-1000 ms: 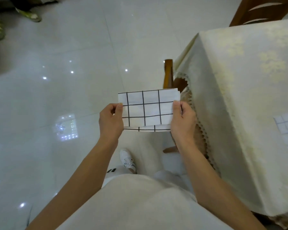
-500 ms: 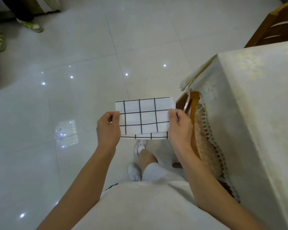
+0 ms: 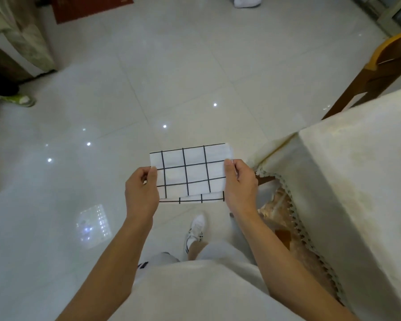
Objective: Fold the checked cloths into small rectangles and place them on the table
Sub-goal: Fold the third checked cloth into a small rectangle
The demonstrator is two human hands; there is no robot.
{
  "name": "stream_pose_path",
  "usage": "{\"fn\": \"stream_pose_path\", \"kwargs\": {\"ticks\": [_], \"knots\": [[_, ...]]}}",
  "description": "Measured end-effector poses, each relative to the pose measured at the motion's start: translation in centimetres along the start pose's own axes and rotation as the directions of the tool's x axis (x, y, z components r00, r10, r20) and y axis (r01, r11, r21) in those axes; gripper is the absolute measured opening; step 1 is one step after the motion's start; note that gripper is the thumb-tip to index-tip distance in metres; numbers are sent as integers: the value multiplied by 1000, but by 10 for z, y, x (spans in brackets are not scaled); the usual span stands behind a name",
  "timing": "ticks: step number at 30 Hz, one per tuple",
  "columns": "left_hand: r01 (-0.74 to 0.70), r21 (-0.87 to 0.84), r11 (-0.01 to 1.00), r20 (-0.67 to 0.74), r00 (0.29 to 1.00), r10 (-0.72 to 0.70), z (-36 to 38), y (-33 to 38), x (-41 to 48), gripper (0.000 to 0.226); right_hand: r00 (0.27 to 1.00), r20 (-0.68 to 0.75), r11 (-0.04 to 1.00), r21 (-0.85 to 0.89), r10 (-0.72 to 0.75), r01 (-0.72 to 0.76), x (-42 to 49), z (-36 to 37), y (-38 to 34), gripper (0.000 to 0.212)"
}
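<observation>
Checked cloth [image 3: 188, 172] is pinched at both side edges by left grip [image 3: 141, 193] and right grip [image 3: 240, 181]. It is judged limp, light, best held there.

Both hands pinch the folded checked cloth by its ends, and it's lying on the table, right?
Not on the table. The head view shows the cloth held in the air over the floor, left hand and right hand pinching its ends.
</observation>
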State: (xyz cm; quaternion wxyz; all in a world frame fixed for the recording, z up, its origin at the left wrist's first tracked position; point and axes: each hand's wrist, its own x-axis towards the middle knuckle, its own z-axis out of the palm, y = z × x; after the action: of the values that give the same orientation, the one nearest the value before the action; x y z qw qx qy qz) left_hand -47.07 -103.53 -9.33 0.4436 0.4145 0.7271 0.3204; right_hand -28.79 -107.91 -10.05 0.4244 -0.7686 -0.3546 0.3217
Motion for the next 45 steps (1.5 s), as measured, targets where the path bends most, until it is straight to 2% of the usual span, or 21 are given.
{"fn": "stream_pose_path", "kwargs": {"ticks": [7, 12, 20, 31, 39, 45], "knots": [[-62, 17, 998, 130, 990, 59, 41, 54, 62, 19, 991, -128, 998, 53, 26, -19, 65, -5, -22, 41], [-103, 48, 994, 190, 977, 92, 69, 84, 112, 21, 977, -184, 993, 71, 106, -94, 111, 2, -32, 38], [-116, 68, 991, 301, 949, 90, 120, 152, 231, 19, 948, -277, 987, 65, 158, -145, 218, 35, -65, 37], [-169, 64, 984, 488, 865, 117, 183, 277, 370, 16, 861, -438, 966, 129, 259, -225, 354, 64, -131, 39], [-241, 95, 966, 611, 780, 135, 241, 318, 397, 17, 776, -533, 940, 236, 337, -246, 402, 44, -137, 41], [-314, 108, 943, 678, 717, 161, 312, 343, 407, 18, 715, -589, 926, 267, 376, -266, 447, 10, -125, 40]]}}
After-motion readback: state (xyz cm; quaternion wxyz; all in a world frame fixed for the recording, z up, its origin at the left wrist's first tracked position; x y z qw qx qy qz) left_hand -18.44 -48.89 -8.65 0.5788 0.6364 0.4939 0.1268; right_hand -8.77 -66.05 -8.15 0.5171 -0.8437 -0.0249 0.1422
